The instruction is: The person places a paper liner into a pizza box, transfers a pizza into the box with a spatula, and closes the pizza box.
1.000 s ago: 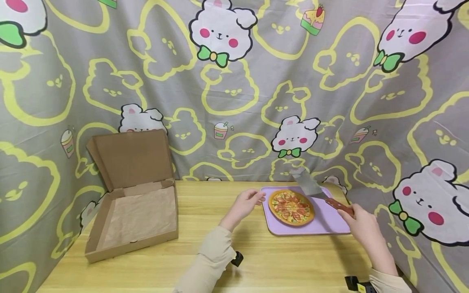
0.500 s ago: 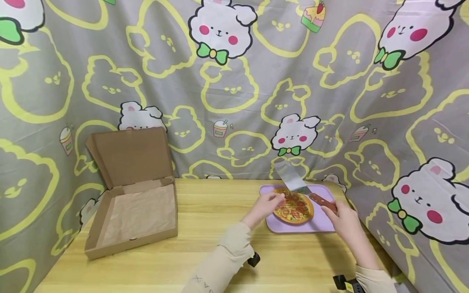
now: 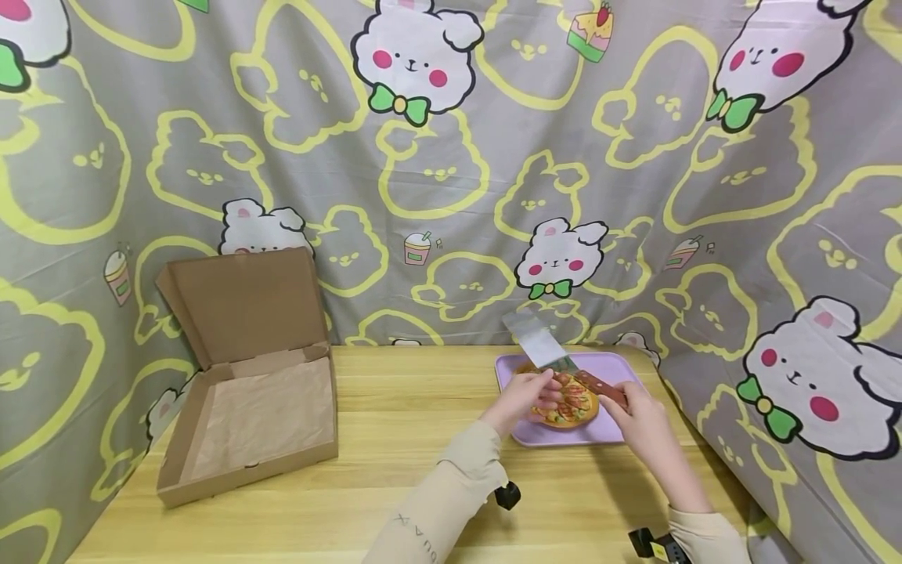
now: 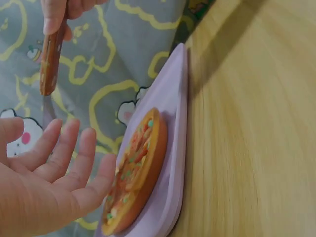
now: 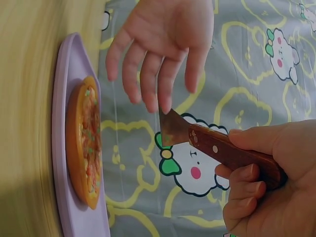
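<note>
My right hand [image 3: 643, 419] grips the brown wooden handle [image 5: 229, 150] of a spatula with a wide flat metal blade [image 3: 535, 343]. The spatula is held in the air, its blade slanting to the upper left over the back of a lilac tray [image 3: 616, 368]. On the tray lies a small round pizza [image 3: 576, 407] with an orange crust, partly hidden by my left hand [image 3: 520, 401]. That hand hovers above the pizza's left side, its fingers apart and slightly bent, holding nothing. In the right wrist view its fingertips overlap the blade; whether they touch it I cannot tell.
A cardboard pizza box [image 3: 327, 407] lined with brown paper stands on the left of the wooden table [image 3: 402, 478], its lid raised. A grey curtain [image 3: 380, 258] with cartoon prints hangs behind the table and along both sides.
The left hand has moved right, from the tray's left edge to over the pizza. The right hand has carried the spatula left, bringing its blade closer to the left hand.
</note>
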`<move>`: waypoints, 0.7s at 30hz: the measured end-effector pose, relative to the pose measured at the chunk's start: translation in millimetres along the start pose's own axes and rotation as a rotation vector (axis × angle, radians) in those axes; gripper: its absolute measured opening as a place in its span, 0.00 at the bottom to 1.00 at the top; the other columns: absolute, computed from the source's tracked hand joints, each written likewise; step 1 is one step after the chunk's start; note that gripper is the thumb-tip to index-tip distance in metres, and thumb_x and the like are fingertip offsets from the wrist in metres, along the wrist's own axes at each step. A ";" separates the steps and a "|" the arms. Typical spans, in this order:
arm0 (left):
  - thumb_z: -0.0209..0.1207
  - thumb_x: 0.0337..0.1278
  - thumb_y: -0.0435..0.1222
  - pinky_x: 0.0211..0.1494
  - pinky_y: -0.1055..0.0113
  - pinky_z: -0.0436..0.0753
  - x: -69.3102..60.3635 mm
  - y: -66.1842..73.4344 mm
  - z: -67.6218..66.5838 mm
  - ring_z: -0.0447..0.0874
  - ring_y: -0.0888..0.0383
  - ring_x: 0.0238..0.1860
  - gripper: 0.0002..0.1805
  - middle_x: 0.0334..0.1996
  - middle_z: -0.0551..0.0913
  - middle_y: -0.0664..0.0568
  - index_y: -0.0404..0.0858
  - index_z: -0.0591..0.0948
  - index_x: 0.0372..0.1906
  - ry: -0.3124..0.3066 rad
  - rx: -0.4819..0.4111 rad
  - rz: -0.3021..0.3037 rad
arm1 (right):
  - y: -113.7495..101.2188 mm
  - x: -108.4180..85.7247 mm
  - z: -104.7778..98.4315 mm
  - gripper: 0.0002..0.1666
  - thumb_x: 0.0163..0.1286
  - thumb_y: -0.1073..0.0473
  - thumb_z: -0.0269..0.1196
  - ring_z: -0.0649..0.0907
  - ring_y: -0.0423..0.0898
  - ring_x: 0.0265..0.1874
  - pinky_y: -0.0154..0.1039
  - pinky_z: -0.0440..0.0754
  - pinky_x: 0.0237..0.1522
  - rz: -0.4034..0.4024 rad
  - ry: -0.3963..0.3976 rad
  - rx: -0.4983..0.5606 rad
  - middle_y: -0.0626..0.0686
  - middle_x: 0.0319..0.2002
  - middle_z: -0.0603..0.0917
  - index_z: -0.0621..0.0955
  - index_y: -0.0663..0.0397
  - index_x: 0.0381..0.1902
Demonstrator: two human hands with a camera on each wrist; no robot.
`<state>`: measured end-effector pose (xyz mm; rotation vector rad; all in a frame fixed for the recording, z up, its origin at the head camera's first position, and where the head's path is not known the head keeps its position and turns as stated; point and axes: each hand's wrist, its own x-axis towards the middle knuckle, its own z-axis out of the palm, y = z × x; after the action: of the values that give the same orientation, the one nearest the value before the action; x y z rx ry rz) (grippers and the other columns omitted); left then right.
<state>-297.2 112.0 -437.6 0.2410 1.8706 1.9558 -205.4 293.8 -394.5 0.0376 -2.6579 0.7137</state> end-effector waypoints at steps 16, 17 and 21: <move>0.55 0.67 0.47 0.31 0.70 0.77 11.6 -1.7 11.0 0.79 0.65 0.25 0.16 0.25 0.83 0.57 0.37 0.83 0.38 0.060 -0.339 -0.095 | -6.4 -2.0 8.3 0.13 0.67 0.56 0.64 0.71 0.43 0.21 0.35 0.66 0.24 -0.072 0.040 0.007 0.52 0.24 0.78 0.78 0.62 0.40; 0.55 0.67 0.46 0.30 0.70 0.77 11.9 -1.3 10.9 0.79 0.65 0.24 0.16 0.25 0.83 0.57 0.37 0.83 0.36 0.061 -0.349 -0.094 | -6.5 -2.2 9.1 0.13 0.67 0.57 0.64 0.71 0.43 0.21 0.35 0.66 0.24 -0.079 0.049 0.014 0.52 0.23 0.78 0.78 0.63 0.40; 0.56 0.66 0.44 0.33 0.70 0.77 12.6 -0.3 10.1 0.78 0.65 0.24 0.14 0.25 0.83 0.57 0.39 0.83 0.33 0.065 -0.378 -0.097 | -7.0 -2.3 11.1 0.12 0.66 0.58 0.65 0.70 0.43 0.21 0.35 0.66 0.24 -0.092 0.070 0.017 0.52 0.23 0.78 0.79 0.63 0.39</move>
<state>-304.4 126.4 -439.2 -0.0272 1.4785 2.2198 -206.4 282.1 -400.9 0.1359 -2.5650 0.6954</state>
